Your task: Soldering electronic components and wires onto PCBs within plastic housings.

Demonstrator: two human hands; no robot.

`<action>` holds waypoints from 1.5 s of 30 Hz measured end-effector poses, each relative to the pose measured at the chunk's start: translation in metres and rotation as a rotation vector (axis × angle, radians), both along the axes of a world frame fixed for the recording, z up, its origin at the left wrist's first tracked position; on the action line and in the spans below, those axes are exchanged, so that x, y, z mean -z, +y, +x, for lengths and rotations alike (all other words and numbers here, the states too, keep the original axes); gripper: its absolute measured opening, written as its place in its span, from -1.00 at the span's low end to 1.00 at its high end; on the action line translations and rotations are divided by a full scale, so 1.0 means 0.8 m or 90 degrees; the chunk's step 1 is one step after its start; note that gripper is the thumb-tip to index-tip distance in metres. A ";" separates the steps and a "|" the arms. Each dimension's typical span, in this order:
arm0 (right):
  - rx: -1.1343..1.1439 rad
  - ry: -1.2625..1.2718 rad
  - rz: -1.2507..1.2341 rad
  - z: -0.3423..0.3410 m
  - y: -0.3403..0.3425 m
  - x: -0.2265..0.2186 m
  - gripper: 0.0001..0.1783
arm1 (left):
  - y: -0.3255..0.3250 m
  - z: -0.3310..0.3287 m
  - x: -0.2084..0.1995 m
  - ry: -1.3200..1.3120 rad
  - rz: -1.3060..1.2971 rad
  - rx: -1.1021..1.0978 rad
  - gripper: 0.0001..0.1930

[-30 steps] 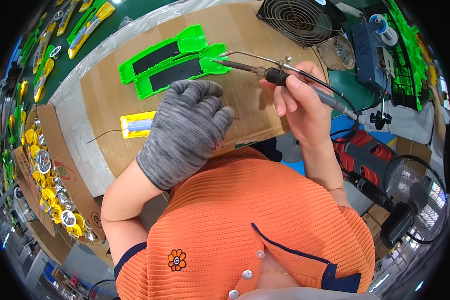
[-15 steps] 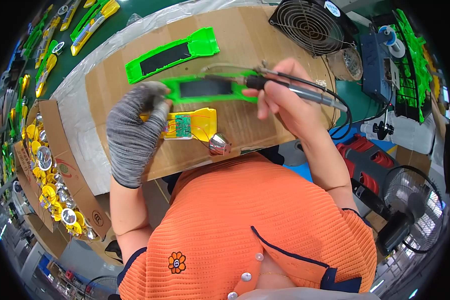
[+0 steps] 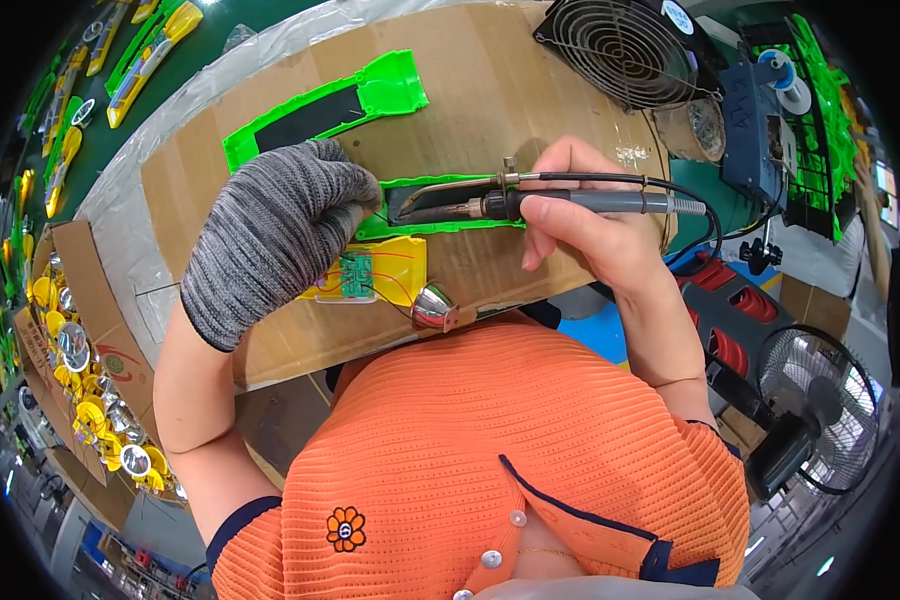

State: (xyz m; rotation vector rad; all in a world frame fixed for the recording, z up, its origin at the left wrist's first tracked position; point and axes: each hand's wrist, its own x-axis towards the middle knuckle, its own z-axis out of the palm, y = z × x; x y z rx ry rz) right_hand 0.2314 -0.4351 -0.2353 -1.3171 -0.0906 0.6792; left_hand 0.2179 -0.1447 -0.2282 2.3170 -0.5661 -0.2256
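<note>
Grey knitted fabric covers the left hand (image 3: 270, 235), which lies palm-down with its fingers curled over the left end of a yellow housing (image 3: 395, 268) on the cardboard-covered tabletop (image 3: 490, 110). It presses the piece flat; whether the fingertips pinch anything beneath the glove cannot be told. In the open housing sits a small green circuit board (image 3: 356, 276) with thin red wires running off it, and a shiny silver reflector cup (image 3: 432, 306) rests against the housing's lower right corner.

The bare right hand (image 3: 590, 225) is closed in a pen-like grip on the dark handle of a soldering iron (image 3: 530, 200), thumb below and fingers wrapped on top. The iron lies nearly level, its tip pointing left over a green plastic frame with a black panel (image 3: 440, 205), just above the yellow housing and close to the gloved fingers. Its cable loops back round the wrist. A second green frame (image 3: 325, 110) lies further up the cardboard, well apart.

To do this step well, I judge that the left hand should keep the housing from sliding while the tip comes down onto the board, clear of the glove and the wire insulation. The touch should be brief, so that neither plastic nor board scorches.

Around the work stand a wire-guarded fan (image 3: 620, 50) and a box of yellow parts (image 3: 100, 400).
</note>
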 end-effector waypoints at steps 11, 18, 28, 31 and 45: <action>-0.019 0.002 -0.045 0.001 0.006 -0.004 -0.84 | -0.002 0.002 0.003 0.002 -0.021 -0.004 -0.87; -0.006 0.018 -0.056 0.001 0.009 -0.007 -0.84 | -0.004 0.001 0.003 -0.004 0.002 -0.008 -0.88; -0.018 0.011 -0.063 0.005 0.008 -0.007 -0.82 | -0.007 0.000 0.001 -0.008 0.015 -0.016 -0.88; 0.001 0.014 -0.060 0.004 0.006 -0.004 -0.84 | -0.007 -0.001 0.000 -0.005 0.013 -0.019 -0.88; 0.069 -0.004 0.099 0.000 -0.011 0.003 -0.87 | -0.005 0.000 0.002 0.001 -0.018 -0.016 -0.87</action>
